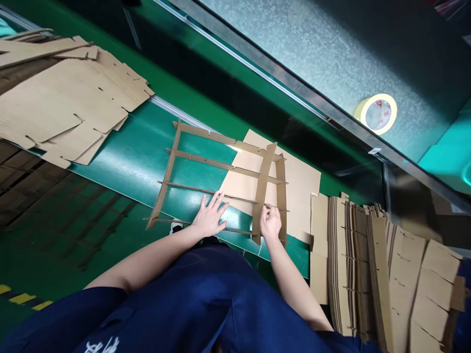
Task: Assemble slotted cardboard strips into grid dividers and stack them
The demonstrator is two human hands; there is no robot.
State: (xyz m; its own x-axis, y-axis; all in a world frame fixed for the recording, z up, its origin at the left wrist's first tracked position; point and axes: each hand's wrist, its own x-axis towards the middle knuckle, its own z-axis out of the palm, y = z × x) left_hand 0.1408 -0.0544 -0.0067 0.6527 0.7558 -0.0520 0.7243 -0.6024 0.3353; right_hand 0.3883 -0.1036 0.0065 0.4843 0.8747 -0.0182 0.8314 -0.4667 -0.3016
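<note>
Cardboard grid (pixel 262 189) lies flat on the green desk (pixel 140 157), its right end over a sheet (pixel 303 189). The left hand (pixel 211 216) presses on it, fingers spread wide. The right hand (pixel 271 223) pinches a strip (pixel 281 189) at that end.

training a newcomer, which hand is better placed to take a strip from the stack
Probably the right hand: it is nearer the stack of strips. The left hand lies flat on the divider grid, farther away.
</note>
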